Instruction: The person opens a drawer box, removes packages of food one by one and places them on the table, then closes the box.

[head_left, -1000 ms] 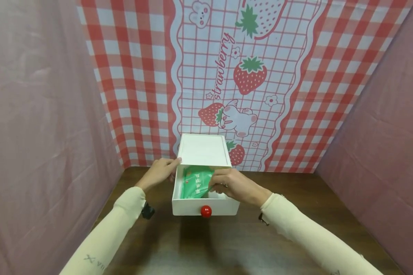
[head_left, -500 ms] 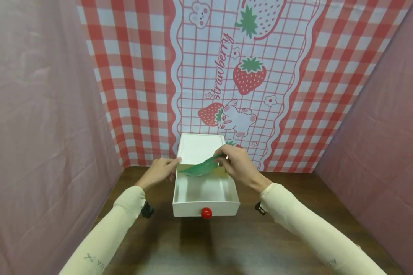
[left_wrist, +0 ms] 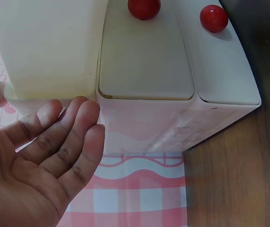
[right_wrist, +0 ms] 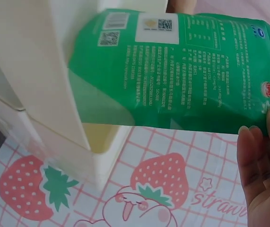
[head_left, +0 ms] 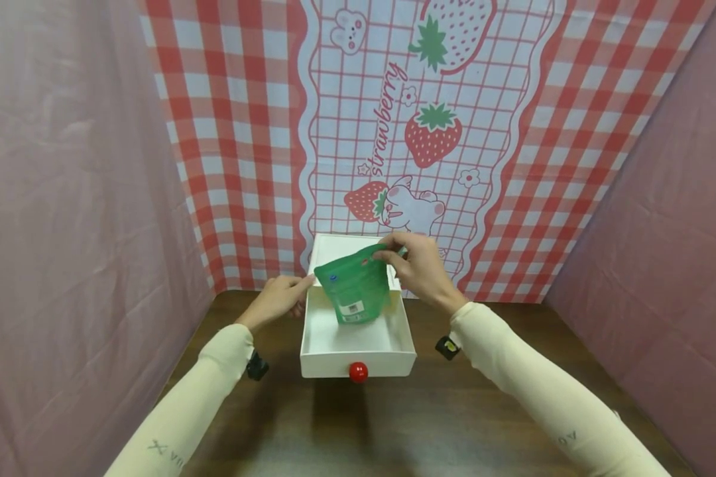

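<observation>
A green printed pouch (head_left: 355, 286) hangs tilted over the pulled-out top drawer (head_left: 325, 364) of a small white drawer cabinet (head_left: 339, 246). My right hand (head_left: 419, 268) pinches the pouch's upper right corner between thumb and fingers. The right wrist view shows its back, with fine print, codes and a red logo; its lower end is close to the drawer wall. At the cabinet's left side rests my left hand (head_left: 278, 298), thumb at the top front corner. In the left wrist view its fingers (left_wrist: 85, 127) lie loosely extended along the side, holding nothing.
A red knob (head_left: 358, 372) is on the open drawer's front. Two lower drawers with a red knob (left_wrist: 213, 19) each are closed beneath it. The cabinet stands on a dark wooden table (head_left: 453, 411), before a strawberry-print cloth (head_left: 268, 165). Pink curtains (head_left: 83, 218) flank both sides.
My right hand has lifted the green pouch from lying in the drawer to hanging above it, its back now facing the head camera. The left hand has stayed at the cabinet's side.
</observation>
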Tool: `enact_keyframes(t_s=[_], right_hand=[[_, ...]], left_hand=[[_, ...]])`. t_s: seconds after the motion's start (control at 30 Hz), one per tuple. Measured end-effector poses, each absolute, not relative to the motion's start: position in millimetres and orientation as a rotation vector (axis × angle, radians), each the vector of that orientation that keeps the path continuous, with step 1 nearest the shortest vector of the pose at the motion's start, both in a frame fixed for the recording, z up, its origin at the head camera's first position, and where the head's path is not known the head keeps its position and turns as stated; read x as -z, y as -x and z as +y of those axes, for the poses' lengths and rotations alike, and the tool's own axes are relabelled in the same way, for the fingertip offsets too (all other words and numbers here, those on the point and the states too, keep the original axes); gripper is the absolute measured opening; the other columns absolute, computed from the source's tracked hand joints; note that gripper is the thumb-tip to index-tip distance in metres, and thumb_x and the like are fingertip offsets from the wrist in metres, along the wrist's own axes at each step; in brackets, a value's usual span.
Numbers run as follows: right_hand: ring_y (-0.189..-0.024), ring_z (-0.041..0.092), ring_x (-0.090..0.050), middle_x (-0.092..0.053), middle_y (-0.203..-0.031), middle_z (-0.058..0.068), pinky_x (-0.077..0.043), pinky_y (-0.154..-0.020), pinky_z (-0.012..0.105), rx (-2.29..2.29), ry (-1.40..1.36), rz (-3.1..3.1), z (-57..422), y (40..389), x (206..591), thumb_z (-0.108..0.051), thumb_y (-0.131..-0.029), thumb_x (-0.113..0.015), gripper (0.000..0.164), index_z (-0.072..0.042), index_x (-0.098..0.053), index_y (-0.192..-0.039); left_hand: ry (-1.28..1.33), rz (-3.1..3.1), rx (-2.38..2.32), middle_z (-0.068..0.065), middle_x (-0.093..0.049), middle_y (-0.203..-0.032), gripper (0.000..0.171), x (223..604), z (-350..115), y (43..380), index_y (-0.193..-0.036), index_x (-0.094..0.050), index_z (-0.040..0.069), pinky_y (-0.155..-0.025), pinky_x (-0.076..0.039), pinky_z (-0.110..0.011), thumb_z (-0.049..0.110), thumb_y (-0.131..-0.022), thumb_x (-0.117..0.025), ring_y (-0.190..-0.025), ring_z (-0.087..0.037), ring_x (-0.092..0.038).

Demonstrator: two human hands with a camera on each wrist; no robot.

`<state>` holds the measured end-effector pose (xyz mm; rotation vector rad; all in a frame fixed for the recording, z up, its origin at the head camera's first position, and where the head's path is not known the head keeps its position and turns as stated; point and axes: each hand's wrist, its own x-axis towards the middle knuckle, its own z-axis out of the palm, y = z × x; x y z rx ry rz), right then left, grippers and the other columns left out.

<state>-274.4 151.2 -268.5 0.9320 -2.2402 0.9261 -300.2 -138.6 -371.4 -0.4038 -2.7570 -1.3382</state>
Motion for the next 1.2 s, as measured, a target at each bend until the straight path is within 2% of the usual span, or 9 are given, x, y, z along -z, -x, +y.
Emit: enact_keyframes(t_s=[0.17,0.43,0.73,0.93,1.07,1.2], right_hand=[[-0.077,0.011,-0.064,-0.075,-0.092,0.000,-0.055,-0.064,0.032,-0.912,-0.926,-2.257,150.0,272.0,261.2,-0.008,-0.092,-0.077,0.007,-0.007,-0.075,-0.099],[-0.082,0.015,-0.066,-0.074,-0.095,0.003,-0.056,-0.067,0.032,-0.923,-0.937,-2.259,147.9,268.5,255.7,-0.005,-0.092,-0.077,0.006,-0.006,-0.074,-0.098],[-0.080,0.017,-0.067,-0.074,-0.093,0.005,-0.055,-0.062,0.029,-0.965,-0.913,-2.245,150.3,268.0,241.9,-0.005,-0.094,-0.074,0.004,-0.003,-0.073,-0.097],[-0.081,0.018,-0.066,-0.073,-0.093,0.005,-0.057,-0.058,0.030,-0.983,-0.874,-2.253,156.0,264.7,232.1,-0.005,-0.095,-0.074,0.004,-0.004,-0.073,-0.098],[-0.081,0.017,-0.066,-0.072,-0.093,0.005,-0.058,-0.058,0.030,-0.987,-0.852,-2.252,160.6,262.4,227.8,-0.007,-0.096,-0.073,0.004,-0.005,-0.073,-0.100],[-0.081,0.017,-0.067,-0.073,-0.092,0.005,-0.058,-0.059,0.029,-0.977,-0.836,-2.235,166.0,260.5,224.9,-0.007,-0.095,-0.074,0.005,-0.004,-0.074,-0.100]], left_hand=[[0.415,-2.750,1.335,-0.009,-0.069,-0.071,0.062,371.0,-138.9,299.5,-0.077,-0.068,0.007,-0.060,-0.056,-0.033,0.058,-0.105,-0.046,-0.072,-0.036,-0.071],[0.421,-2.743,1.329,-0.009,-0.067,-0.070,0.060,371.2,-138.3,298.9,-0.078,-0.067,0.007,-0.058,-0.056,-0.033,0.055,-0.106,-0.046,-0.065,-0.027,-0.069],[0.404,-2.748,1.355,-0.015,-0.069,-0.073,0.060,369.4,-138.0,299.5,-0.078,-0.068,0.005,-0.058,-0.056,-0.033,0.055,-0.106,-0.048,-0.074,-0.041,-0.070],[0.420,-2.740,1.368,-0.019,-0.070,-0.075,0.060,370.0,-138.7,301.9,-0.078,-0.069,0.005,-0.058,-0.056,-0.033,0.054,-0.106,-0.048,-0.073,-0.041,-0.070],[0.415,-2.740,1.378,-0.017,-0.070,-0.076,0.063,370.7,-140.1,300.7,-0.079,-0.069,0.006,-0.058,-0.056,-0.033,0.059,-0.104,-0.048,-0.075,-0.041,-0.070],[0.398,-2.745,1.383,-0.014,-0.070,-0.075,0.060,370.8,-139.7,298.9,-0.081,-0.070,0.006,-0.059,-0.056,-0.033,0.056,-0.105,-0.048,-0.076,-0.041,-0.070]])
